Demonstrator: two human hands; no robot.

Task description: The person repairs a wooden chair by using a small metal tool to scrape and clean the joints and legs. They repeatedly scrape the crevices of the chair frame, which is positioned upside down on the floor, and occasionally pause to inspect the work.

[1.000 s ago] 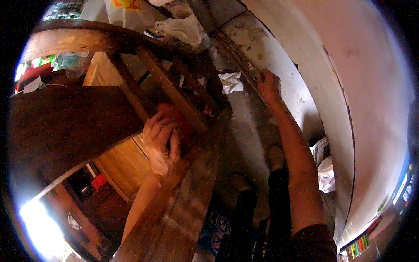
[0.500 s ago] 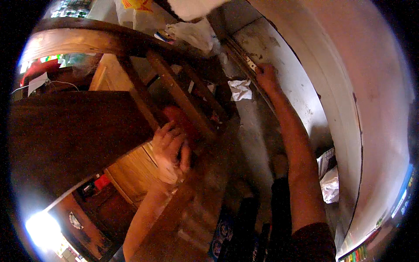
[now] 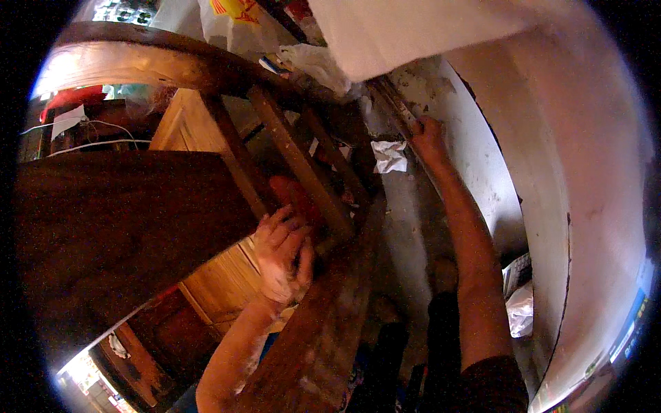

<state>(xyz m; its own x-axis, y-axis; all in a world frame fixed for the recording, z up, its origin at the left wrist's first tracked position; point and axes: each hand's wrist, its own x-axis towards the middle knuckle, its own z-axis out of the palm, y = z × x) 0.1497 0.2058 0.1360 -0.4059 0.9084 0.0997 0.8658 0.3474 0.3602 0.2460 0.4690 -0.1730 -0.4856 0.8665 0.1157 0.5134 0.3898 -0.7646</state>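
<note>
My left hand has its fingers curled against the dark wooden furniture frame, by the lower end of a slat. A dim red thing shows behind the slats beside those fingers; its kind is unclear. Farther off to the right, my right hand is closed around a long, narrow, dark strip that runs along a stained white panel. The strip's lower part is hidden by my hand and forearm. A wide dark wooden board lies to the left of my left hand.
Crumpled white paper lies on the floor between my hands. Plastic bags are at the far side. A whitish sheet-like thing hangs into the top. Light wooden cabinet doors stand beneath the board; a pale curved surface borders the right.
The view has shifted slightly, and the whitish thing at the top now reaches farther in, covering the strip's far end. Both hands keep about the same places on the frame and the strip.
</note>
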